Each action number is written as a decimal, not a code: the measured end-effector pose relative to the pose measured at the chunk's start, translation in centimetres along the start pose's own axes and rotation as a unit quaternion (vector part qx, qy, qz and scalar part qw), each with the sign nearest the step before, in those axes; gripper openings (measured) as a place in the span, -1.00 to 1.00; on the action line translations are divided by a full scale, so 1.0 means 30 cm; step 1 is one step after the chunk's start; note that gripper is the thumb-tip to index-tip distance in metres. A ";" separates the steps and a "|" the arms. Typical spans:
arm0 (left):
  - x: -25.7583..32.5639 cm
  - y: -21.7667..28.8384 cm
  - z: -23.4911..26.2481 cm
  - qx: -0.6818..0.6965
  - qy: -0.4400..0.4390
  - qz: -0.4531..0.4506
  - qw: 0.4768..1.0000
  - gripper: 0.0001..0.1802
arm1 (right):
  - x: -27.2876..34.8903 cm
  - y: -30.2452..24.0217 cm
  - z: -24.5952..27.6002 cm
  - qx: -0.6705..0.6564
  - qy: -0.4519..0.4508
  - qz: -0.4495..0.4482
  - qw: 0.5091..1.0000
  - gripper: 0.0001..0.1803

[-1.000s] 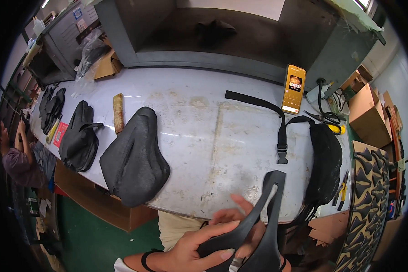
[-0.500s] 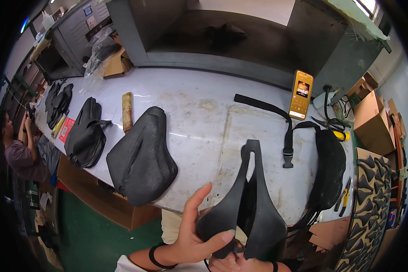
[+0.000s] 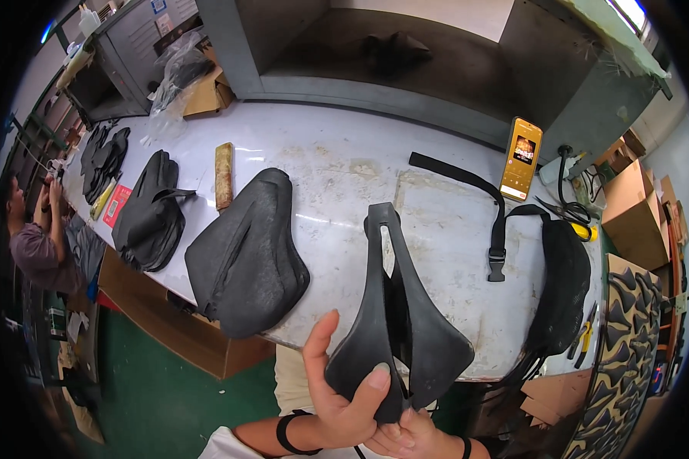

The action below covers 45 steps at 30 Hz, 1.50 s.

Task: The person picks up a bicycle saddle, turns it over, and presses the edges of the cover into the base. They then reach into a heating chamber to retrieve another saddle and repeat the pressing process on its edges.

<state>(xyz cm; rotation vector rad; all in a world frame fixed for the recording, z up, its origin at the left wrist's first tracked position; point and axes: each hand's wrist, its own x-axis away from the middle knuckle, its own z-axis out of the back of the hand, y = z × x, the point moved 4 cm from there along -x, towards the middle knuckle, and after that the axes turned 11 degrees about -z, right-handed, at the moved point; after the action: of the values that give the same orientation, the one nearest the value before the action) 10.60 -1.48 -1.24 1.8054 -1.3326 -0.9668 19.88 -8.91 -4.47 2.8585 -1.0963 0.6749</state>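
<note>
A black bicycle saddle (image 3: pixel 436 329) with a long central slot is held up before me at the table's front edge, its narrow nose pointing away. My left hand (image 3: pixel 348 398) grips the wide rear on the left, thumb pressed on top and index finger sticking out beside it. Below the rear edge, my right hand (image 3: pixel 412 437) has its fingers closed on the saddle; part of this hand is hidden beneath. Left of the saddle lies a stack of black saddle covers (image 3: pixel 272 252). Farther left sits another pile of black pieces (image 3: pixel 155 210).
A yellowish block (image 3: pixel 223 176) lies behind the stack. A lit phone (image 3: pixel 521 159) leans against the grey metal cabinet (image 3: pixel 406 103). To the right are a black waist bag (image 3: pixel 563 283), pliers (image 3: pixel 584 336) and a board of saddle-shaped pieces (image 3: pixel 628 344). Another person (image 3: pixel 42 237) stands at far left.
The saddle has risen and its nose has swung left, away from me, showing more of its top. Both hands moved with it and keep their hold. The view has shifted slightly.
</note>
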 end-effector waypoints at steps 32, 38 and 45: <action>-0.044 0.075 0.040 -0.153 -0.121 -0.104 0.975 -0.36 | 0.192 -0.196 0.094 0.298 0.240 0.555 0.738 -0.21; -0.101 0.076 0.052 0.064 -0.280 0.255 0.923 -0.21 | 0.125 -0.300 0.040 0.278 -0.098 0.352 0.889 -0.23; -0.069 0.123 0.051 -0.210 -0.344 0.093 0.910 -0.19 | 0.195 -0.353 -0.033 0.500 0.035 0.338 0.796 -0.70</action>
<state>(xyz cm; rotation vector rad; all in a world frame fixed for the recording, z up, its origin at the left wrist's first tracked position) 7.18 -0.51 1.52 1.0128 -1.5026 -1.7198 30.14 -4.47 0.28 2.9618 -2.3569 1.8681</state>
